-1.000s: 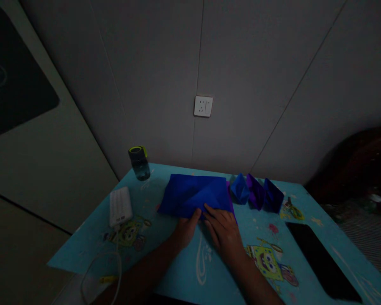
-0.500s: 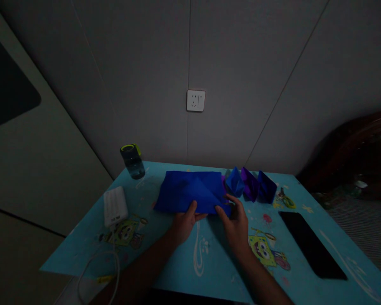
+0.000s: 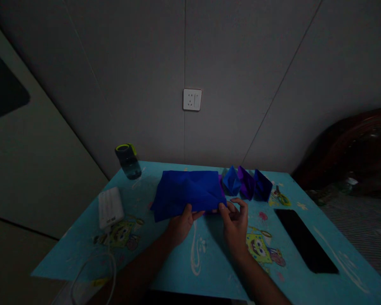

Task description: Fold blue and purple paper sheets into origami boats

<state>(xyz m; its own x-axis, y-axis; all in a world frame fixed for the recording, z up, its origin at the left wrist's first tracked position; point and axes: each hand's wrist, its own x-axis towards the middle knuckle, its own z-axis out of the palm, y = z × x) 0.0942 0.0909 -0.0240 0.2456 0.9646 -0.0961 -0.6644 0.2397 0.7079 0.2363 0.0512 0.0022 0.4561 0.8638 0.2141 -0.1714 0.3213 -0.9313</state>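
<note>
A sheet of blue paper (image 3: 187, 190) lies partly folded on the light blue cartoon-print table (image 3: 209, 262). My left hand (image 3: 180, 224) pinches its near edge with the thumb on top. My right hand (image 3: 235, 218) grips the paper's near right corner, fingers curled. Three folded paper boats (image 3: 246, 184), blue and purple, stand in a row just right of the sheet, a short way beyond my right hand.
A dark bottle with a green cap (image 3: 128, 161) stands at the back left. A white power bank (image 3: 109, 207) with a cable lies on the left. A black phone (image 3: 305, 241) rests on the right. Behind is a wall with a socket (image 3: 192, 99).
My right hand has gone from lying flat on the paper to gripping its right corner. The near edge of the paper has lifted a little. The camera has shifted slightly right.
</note>
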